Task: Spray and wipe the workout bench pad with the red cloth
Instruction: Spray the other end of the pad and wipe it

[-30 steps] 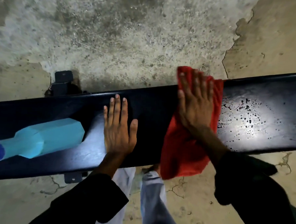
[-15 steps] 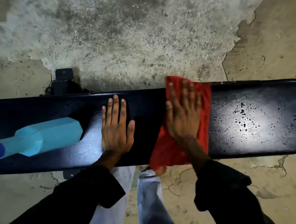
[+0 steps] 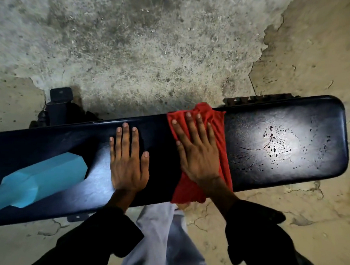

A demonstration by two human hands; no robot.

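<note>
- My right hand lies flat on the red cloth, fingers straight and slightly spread, pressing it onto the bench pad; nothing is curled round the fabric.
- The cloth spans the pad under that palm: its bunched far edge pokes out just past my fingertips, and its near end hangs over the pad's near edge beside my wrist.
- My left hand rests just beside the right one, on the thumb side, palm down on bare pad, fingers straight and close together, holding nothing. It is not touching the cloth.
- Out beyond the little-finger side of my right hand, past the cloth, the pad carries scattered droplets under a bright glare.
- Well off to the far side of my left hand, the blue spray bottle lies on its side on the pad, its darker cap end running out of the view.
- I see black sleeves on both arms and pale trousers below the pad.
- A dark frame bracket shows beyond the pad, on cracked concrete floor.
</note>
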